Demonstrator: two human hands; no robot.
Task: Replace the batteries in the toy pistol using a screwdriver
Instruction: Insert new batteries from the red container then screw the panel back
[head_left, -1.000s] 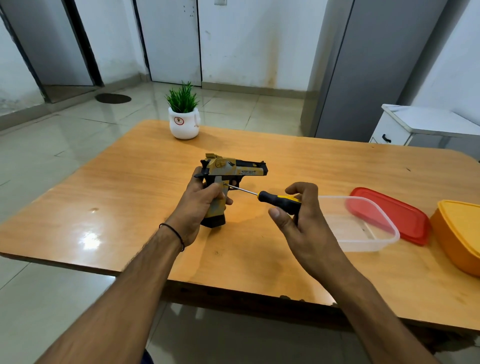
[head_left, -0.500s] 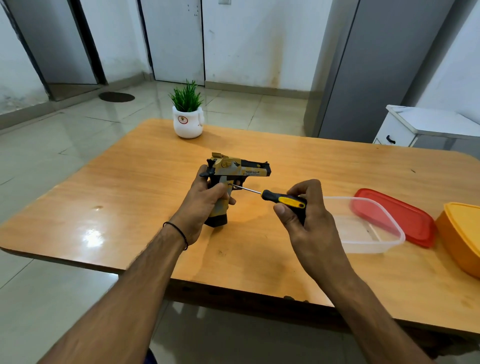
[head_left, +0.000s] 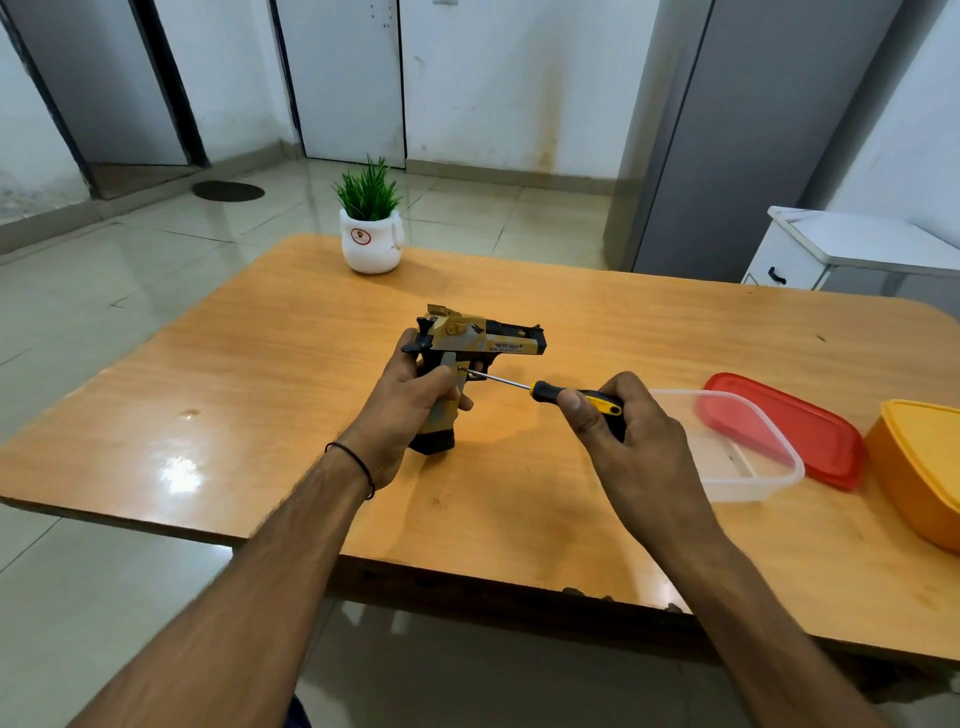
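Two hands, both busy. One tan-and-black plastic toy pistol (head_left: 483, 340) stands grip-down near the middle of one orange-brown wooden table (head_left: 260, 395), with its black butt on the tabletop as far as I can tell and the barrel pointing right. Left hand (head_left: 410, 400) is wrapped round the grip from the rear, fingers curled over its front side, thumb up by the hammer end. One thin black band (head_left: 358, 462) is on that wrist. One screwdriver (head_left: 550, 391) with a black-and-yellow handle and a thin steel shaft lies nearly level, tip on the side of the grip just under the trigger guard. I can't make out the screw head itself. Right hand (head_left: 628, 441) pinches the handle between thumb and curled fingers, with the rear of the handle hidden in the palm. Tubs: two. One clear rectangular plastic box (head_left: 748, 467) sits open just right of the right hand, and its contents are too faint to read. One orange box with a yellow lid (head_left: 914, 467) sits at the right edge, cut off by the frame. One loose red plastic lid (head_left: 789, 431) lies flat behind the clear box, partly seen through its wall, between the two tubs. One small green plant in a round white pot (head_left: 370, 234) is at the far edge of the table, well apart from the work. One white cabinet (head_left: 831, 249) stands off the table, back right.
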